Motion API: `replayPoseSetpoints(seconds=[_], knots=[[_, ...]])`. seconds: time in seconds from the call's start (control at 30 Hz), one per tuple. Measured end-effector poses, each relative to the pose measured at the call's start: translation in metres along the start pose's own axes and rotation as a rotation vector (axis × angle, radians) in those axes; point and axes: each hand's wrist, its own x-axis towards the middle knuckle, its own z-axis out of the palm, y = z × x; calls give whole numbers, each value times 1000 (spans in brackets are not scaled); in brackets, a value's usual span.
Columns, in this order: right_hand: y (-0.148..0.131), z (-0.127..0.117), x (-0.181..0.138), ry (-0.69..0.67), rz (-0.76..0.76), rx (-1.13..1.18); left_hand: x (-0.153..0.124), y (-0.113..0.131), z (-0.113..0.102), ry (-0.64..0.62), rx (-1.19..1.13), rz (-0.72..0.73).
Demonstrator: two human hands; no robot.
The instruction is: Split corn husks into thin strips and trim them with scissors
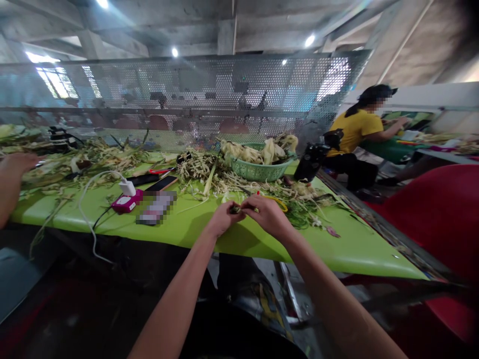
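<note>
Both my hands meet over the near edge of the green table [194,225]. My left hand [223,218] is closed in a pinch on a small greenish piece of plant husk [235,210]. From the other side, the fingers of my right hand [266,213] pinch the end of that same piece. Most of the piece is hidden by my fingers, so its exact shape cannot be made out. Just beyond my right hand lie a yellow ring-shaped thing [281,203] and a tangle of green strands [301,215].
A green plastic basket [258,170] of pale husks stands among dry scraps. To the left are a purple power strip [127,200], a charger with white cable, and phones. A black bottle-like object [307,163] stands right. Another person's hand [18,164] reaches in at left; a person in yellow [354,127] sits right.
</note>
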Motion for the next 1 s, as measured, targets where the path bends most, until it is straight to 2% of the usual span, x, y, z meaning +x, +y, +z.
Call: replayPoseSetpoints(seconds=[0.17,0.27,0.47,0.6,0.77,0.87,1.0], knots=[[2,2,-1,-6,21,3,-1,4,1,-4,-5,-9],[8,7,-3,60,60,40,-2,5,1,4,19,-18],[23,23,-11,235,244,242,0,1,0,-9,-40,-22],[24,27,-12,241,255,304,0,2,0,23,-31,-32],[15,21,-12,257,200,220,-2,6,0,57,6,-43],[8,18,-12,286,184,151,-3,8,1,38,-8,-43],[3,18,-12,261,136,9,-6,12,2,12,-19,-52]])
